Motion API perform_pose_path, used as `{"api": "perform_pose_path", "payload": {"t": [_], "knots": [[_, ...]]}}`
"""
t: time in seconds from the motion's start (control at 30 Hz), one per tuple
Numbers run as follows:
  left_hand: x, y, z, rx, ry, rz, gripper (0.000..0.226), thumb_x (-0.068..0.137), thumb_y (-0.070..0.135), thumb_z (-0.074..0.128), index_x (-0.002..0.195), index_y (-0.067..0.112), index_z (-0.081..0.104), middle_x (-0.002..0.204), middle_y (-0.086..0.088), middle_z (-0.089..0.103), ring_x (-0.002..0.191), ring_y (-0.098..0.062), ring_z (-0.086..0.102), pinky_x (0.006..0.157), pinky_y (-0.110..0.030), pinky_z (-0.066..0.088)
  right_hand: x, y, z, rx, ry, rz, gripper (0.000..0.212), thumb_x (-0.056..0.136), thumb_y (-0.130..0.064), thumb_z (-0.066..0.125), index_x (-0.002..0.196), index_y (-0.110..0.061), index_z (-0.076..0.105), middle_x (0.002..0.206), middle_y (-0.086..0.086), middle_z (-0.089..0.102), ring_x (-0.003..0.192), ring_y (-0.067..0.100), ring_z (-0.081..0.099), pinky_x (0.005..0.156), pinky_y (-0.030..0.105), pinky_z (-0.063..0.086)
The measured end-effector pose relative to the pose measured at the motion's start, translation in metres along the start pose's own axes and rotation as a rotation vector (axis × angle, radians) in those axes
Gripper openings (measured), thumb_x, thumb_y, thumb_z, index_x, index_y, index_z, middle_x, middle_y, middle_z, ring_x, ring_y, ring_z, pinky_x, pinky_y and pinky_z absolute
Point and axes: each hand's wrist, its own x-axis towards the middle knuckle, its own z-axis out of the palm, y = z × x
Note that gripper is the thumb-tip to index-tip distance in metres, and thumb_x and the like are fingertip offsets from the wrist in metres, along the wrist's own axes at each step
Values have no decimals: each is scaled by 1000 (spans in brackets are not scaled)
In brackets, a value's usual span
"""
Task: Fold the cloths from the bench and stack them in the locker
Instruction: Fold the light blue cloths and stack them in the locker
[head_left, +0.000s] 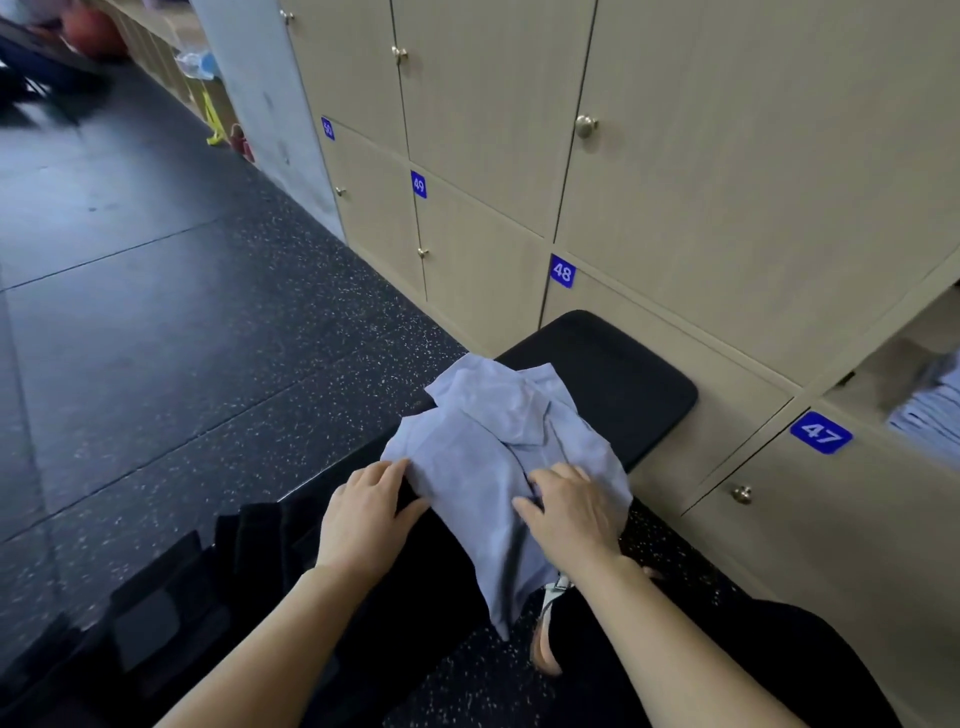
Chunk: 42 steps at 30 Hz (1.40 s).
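A gym changing room: numbered wooden lockers, black padded bench, speckled rubber floor.

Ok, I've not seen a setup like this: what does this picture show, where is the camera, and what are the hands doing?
No machine here: a person works with bare hands, and the one picture comes from a camera worn on the head, looking forward and down. Rumpled light blue cloths lie on a black padded bench beside numbered lockers. The left hand touches their near left edge with straight fingers; the right hand rests on top, fingers bent, though whether it pinches a fold is unclear. Folded cloths already sit in the open locker at far right.
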Motion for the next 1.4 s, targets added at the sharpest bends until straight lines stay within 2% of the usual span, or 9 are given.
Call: {"api": "perform_pose_path", "payload": {"t": [0.17,0.37,0.57,0.73,0.93,1.03,1.17,1.27,1.4], "knots": [[3,3,5,-12,34,-5,57,91,48,60,138,17,51,135,-1,56,127,-25,48,102,-37,38,4,-2,11,14,-16,79,24,94,-40,52,109,-24,60,118,0,53,117,20,43,96,31,33],[-1,6,4,-20,33,-2,53,91,44,60,136,18,52,136,0,54,127,-24,47,105,-36,37,4,-3,0,376,-33,151,15,87,-30,60,74,-27,53,83,-9,64,91,19,56,80,36,49],[-8,30,-14,-157,91,-17,25,91,30,63,113,18,67,111,-1,67,104,-26,59,88,-35,46,0,-18,-50,793,37,96,17,85,-13,65,70,-15,56,61,-10,55,53,-1,46,52,10,37],[-16,59,-31,-473,-72,-119,35,99,31,47,81,9,67,79,0,71,81,-18,64,78,-33,49,-5,-26,-89,1016,72,31,16,87,-8,65,74,-8,55,68,1,58,65,10,51,63,23,43],[-28,104,-69,-1118,-140,-168,41,100,32,49,72,2,58,65,-4,52,62,-11,46,59,-23,39,-17,-21,-127,1081,168,-58,22,89,-8,65,70,-13,54,60,-6,53,59,4,45,57,17,38],[-31,121,-87,-1225,-69,-129,33,97,25,58,69,10,52,60,-2,47,56,-10,41,52,-17,35,-24,-15,-142,1111,215,-50,19,89,-7,64,73,-12,55,65,0,58,62,8,49,61,21,42],[-29,131,-115,-1369,126,-106,30,98,22,58,74,4,61,63,-2,51,62,-13,44,67,-27,40,-33,-3,-160,1113,348,-20,17,89,-7,64,74,-12,57,67,2,61,62,9,50,61,22,42],[-31,139,-136,-1356,125,7,35,96,26,61,82,-6,63,70,-4,56,67,-13,48,71,-27,43,-40,1,-172,1108,414,-33,17,88,-6,66,74,-12,59,64,-1,62,59,6,51,58,16,42],[-38,150,-159,-1238,110,138,12,91,13,67,88,1,67,64,6,57,52,2,49,50,-9,38,-47,0,-189,1133,492,-51,12,87,-8,68,77,-8,62,68,1,65,60,4,53,62,19,44]]}}
